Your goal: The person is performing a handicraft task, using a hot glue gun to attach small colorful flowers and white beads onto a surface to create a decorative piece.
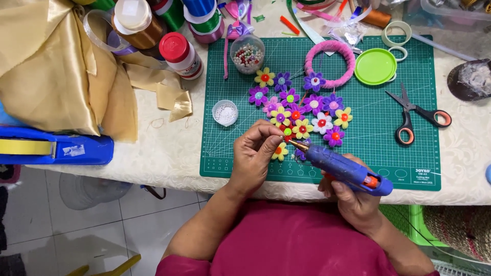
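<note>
The right hand (pixel 353 197) grips a blue glue gun (pixel 348 171), nozzle at a yellow felt flower (pixel 279 151) pinched by the left hand (pixel 255 153) at mid-frame. Gluing appears under way; pressing it steadily seems needed.

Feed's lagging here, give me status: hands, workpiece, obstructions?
Left hand pinching a small bead. Right hand gripping blue glue gun, nozzle at the bead. Felt flower cluster on green cutting mat. Nothing in between.

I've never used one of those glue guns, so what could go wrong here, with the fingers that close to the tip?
1. The left hand pinches a small piece right at the nozzle of the blue glue gun held by the right hand; hot glue could burn the fingertips.
2. Glue might drip onto the neighbouring felt flowers or the green cutting mat.
</note>
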